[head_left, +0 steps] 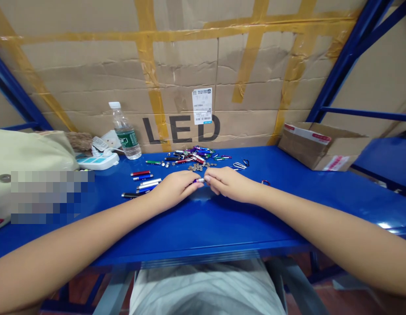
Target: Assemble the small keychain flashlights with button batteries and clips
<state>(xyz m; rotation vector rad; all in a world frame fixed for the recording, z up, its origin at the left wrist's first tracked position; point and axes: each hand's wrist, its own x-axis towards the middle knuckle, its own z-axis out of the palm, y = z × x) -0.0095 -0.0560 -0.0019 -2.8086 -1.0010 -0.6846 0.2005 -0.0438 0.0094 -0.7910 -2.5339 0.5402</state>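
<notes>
My left hand (176, 187) is closed around a small blue-purple metal mini flashlight (199, 180), whose silvery end points right. The fingers of my right hand (227, 183) are pinched at that end; any small part between them is hidden. Just beyond my hands lie several coin-like button cells (196, 167) and a pile of coloured metal tubes (192, 155). Left of my left hand, several finished-looking tubes lie in a row, among them a red tube (140, 173) and a black tube (130, 195).
Small carabiner clips (239, 165) lie right of the pile. A water bottle (128, 135) and a power strip (97, 161) stand at the back left, near a pale bag (28, 153). An open cardboard box (308, 148) sits at the right. A large taped carton (176, 78) walls the blue table's (203, 227) back.
</notes>
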